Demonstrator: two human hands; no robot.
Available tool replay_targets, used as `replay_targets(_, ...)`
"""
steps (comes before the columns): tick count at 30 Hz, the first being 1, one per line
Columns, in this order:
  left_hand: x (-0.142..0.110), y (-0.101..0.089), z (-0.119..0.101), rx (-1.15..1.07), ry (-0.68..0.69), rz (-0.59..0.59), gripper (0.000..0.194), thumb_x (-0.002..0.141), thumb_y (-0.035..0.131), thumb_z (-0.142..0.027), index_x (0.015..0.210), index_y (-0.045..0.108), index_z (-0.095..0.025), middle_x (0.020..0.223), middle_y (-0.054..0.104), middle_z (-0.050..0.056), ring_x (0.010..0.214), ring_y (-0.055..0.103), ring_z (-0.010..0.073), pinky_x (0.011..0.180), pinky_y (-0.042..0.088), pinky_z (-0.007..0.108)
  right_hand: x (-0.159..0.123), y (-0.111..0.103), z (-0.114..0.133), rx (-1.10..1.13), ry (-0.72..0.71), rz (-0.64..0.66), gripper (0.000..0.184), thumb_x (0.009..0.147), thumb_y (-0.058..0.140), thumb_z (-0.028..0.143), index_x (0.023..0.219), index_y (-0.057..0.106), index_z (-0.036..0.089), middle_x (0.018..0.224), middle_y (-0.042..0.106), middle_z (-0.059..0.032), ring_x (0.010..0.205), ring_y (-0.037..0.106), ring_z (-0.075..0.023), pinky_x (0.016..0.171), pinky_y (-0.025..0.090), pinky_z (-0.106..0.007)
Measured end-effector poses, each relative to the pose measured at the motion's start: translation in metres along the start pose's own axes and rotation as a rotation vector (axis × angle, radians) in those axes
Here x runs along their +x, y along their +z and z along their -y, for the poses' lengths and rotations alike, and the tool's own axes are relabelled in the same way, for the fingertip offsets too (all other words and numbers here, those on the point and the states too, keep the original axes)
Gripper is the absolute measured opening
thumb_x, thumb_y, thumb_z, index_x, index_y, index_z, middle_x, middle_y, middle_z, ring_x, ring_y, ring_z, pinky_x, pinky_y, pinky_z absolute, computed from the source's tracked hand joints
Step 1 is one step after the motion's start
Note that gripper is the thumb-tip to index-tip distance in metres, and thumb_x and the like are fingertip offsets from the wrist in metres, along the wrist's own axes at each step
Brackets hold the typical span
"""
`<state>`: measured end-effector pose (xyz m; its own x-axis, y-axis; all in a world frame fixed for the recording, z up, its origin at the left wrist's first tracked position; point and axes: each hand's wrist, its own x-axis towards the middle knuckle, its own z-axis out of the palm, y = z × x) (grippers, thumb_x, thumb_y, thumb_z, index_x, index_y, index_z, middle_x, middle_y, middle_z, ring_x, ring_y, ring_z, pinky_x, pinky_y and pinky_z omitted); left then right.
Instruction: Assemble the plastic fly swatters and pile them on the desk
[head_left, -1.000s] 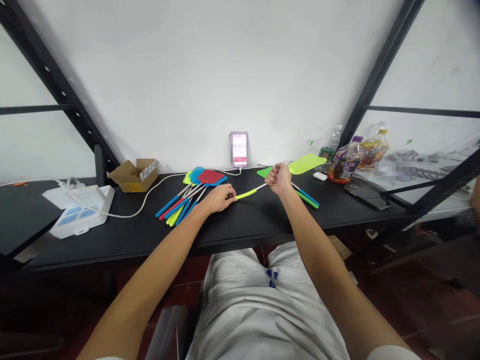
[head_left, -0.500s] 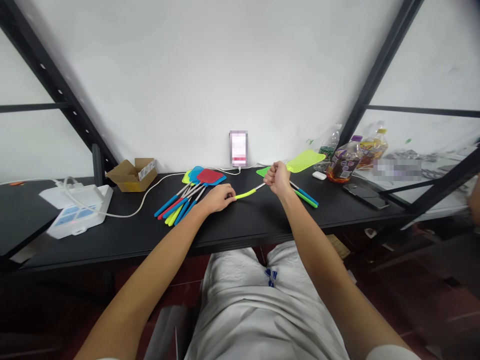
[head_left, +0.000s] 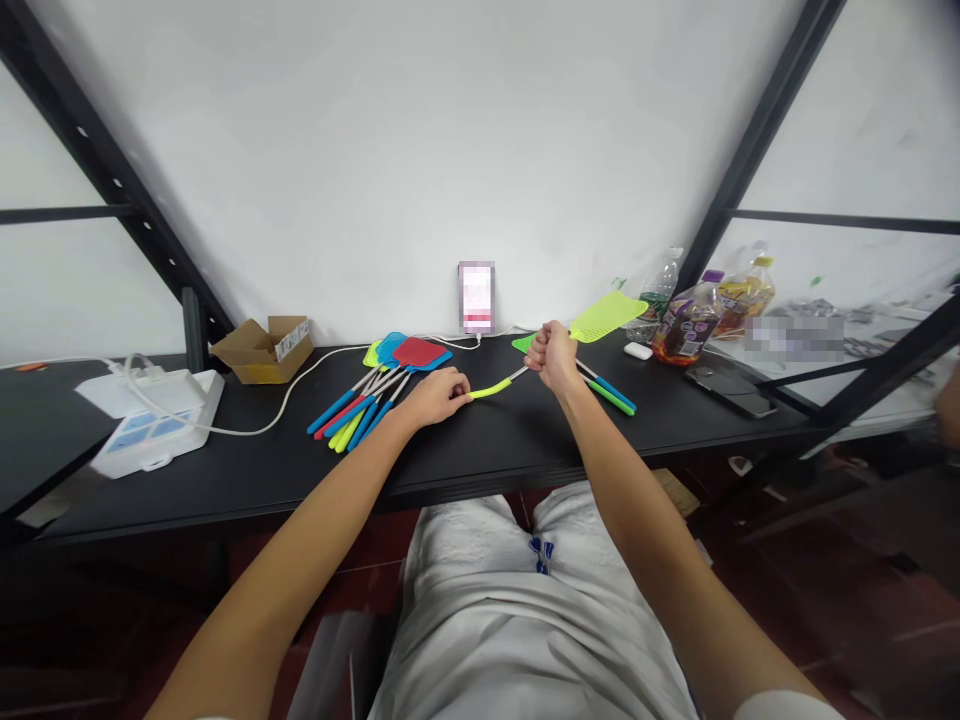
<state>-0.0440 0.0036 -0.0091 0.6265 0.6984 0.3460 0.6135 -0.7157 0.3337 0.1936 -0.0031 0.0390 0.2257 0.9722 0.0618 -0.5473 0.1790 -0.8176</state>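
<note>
A yellow-green fly swatter [head_left: 609, 316] is stretched between my two hands over the black table. My right hand [head_left: 553, 356] is closed in a fist round its metal shaft, just below the perforated head. With pinched fingers my left hand [head_left: 442, 396] holds the end of its handle, which bends slightly. Left of that hand lies a pile of fly swatters [head_left: 364, 410] with blue, red and yellow handles; their heads overlap toward the wall. Behind my right hand rest a green swatter [head_left: 523, 343] and a blue-handled swatter [head_left: 609, 387], both partly hidden.
A phone [head_left: 477, 297] leans on the wall, its cable running to a white power strip [head_left: 161, 425]. An opened cardboard box [head_left: 262, 350] stands at left. At right are several bottles [head_left: 686, 320], a white earbud case [head_left: 638, 351] and a dark phone [head_left: 731, 391].
The swatter's head has shifted very slightly left and up with my right hand. Both hands keep the same hold, and the other things have stayed put.
</note>
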Motion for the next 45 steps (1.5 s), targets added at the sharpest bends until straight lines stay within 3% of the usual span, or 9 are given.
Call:
replay_targets(7, -0.001, 0.002, -0.006, -0.007, 0.036, -0.018, 0.023, 0.083, 0.066, -0.039, 0.095, 0.07, -0.019, 0.088, 0.058, 0.004, 0.077, 0.055, 0.0157, 0.071, 0.045, 0.028, -0.005, 0.007, -0.005, -0.099, 0.003, -0.03, 0.03, 0.081, 0.046, 0.023, 0.06, 0.024, 0.025, 0.042, 0.016, 0.0107, 0.033, 0.013, -0.0056, 0.03, 0.012, -0.02)
replay_targets(13, -0.003, 0.007, -0.011, -0.062, 0.128, 0.004, 0.032, 0.09, 0.059, -0.037, 0.116, 0.07, -0.023, 0.105, 0.058, 0.007, 0.098, 0.058, 0.0197, 0.089, 0.047, 0.033, -0.004, 0.004, -0.008, -0.08, -0.009, 0.003, 0.03, 0.079, 0.046, 0.022, 0.061, 0.023, 0.025, 0.043, 0.016, 0.0105, 0.033, 0.012, -0.006, 0.03, 0.014, -0.02)
replay_targets(17, -0.003, 0.009, -0.013, -0.061, 0.166, 0.03, 0.031, 0.093, 0.054, -0.034, 0.118, 0.071, -0.024, 0.106, 0.059, 0.007, 0.105, 0.056, 0.0211, 0.097, 0.044, 0.035, -0.004, 0.002, -0.007, -0.07, -0.001, 0.01, 0.03, 0.08, 0.046, 0.022, 0.061, 0.023, 0.025, 0.043, 0.016, 0.0104, 0.034, 0.012, -0.0059, 0.03, 0.014, -0.02)
replay_targets(26, -0.002, 0.01, -0.015, 0.004, 0.169, 0.026, 0.034, 0.094, 0.055, -0.037, 0.122, 0.068, -0.024, 0.107, 0.059, 0.008, 0.102, 0.055, 0.0218, 0.096, 0.043, 0.036, -0.008, 0.004, -0.009, -0.021, -0.003, 0.056, 0.03, 0.083, 0.044, 0.022, 0.061, 0.024, 0.025, 0.043, 0.016, 0.0106, 0.034, 0.012, -0.0063, 0.032, 0.015, -0.021)
replay_targets(30, -0.001, 0.01, -0.014, 0.034, 0.131, 0.006, 0.033, 0.093, 0.058, -0.039, 0.115, 0.07, -0.019, 0.103, 0.06, 0.009, 0.098, 0.055, 0.0225, 0.092, 0.044, 0.036, -0.01, 0.006, -0.011, 0.0, 0.035, 0.113, 0.028, 0.084, 0.042, 0.021, 0.061, 0.026, 0.025, 0.043, 0.017, 0.0103, 0.034, 0.013, -0.0072, 0.033, 0.019, -0.022)
replay_targets(36, 0.002, 0.012, -0.012, 0.007, 0.09, -0.037, 0.019, 0.091, 0.057, -0.03, 0.095, 0.071, -0.018, 0.094, 0.061, 0.007, 0.088, 0.055, 0.0204, 0.083, 0.045, 0.034, -0.011, 0.007, -0.01, 0.029, 0.08, 0.166, 0.029, 0.086, 0.042, 0.022, 0.061, 0.026, 0.024, 0.043, 0.017, 0.0106, 0.034, 0.013, -0.0074, 0.035, 0.021, -0.022)
replay_targets(45, 0.003, 0.012, -0.012, -0.066, 0.079, -0.105, 0.013, 0.087, 0.059, -0.025, 0.088, 0.069, -0.017, 0.089, 0.062, 0.005, 0.081, 0.056, 0.0178, 0.076, 0.046, 0.032, -0.008, 0.005, -0.009, 0.07, 0.104, 0.21, 0.032, 0.09, 0.039, 0.022, 0.06, 0.028, 0.024, 0.042, 0.018, 0.0093, 0.036, 0.014, -0.0085, 0.037, 0.025, -0.023)
